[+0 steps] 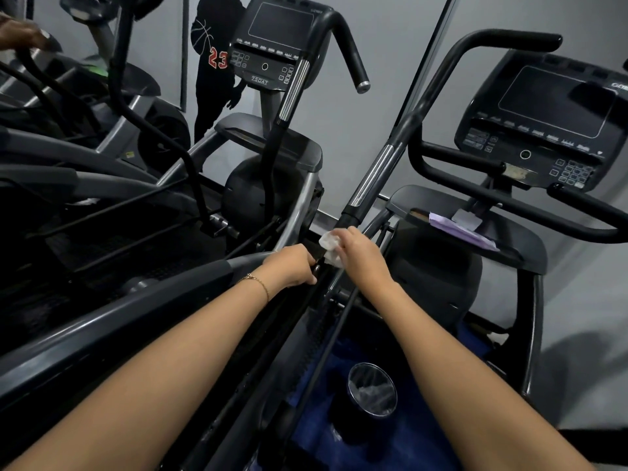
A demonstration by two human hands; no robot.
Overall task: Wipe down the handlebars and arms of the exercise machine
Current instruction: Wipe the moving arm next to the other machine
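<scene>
Head-worn view — forward, downward, close

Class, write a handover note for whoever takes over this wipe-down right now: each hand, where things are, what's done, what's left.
Left hand: grips the machine's frame beside the arm's base.
Right hand: presses a white wipe against the lower end of the moving arm.
Done: cannot tell; no surface shows as wiped.
Left: probably work up this arm to the handlebar, then do the other arm.
</scene>
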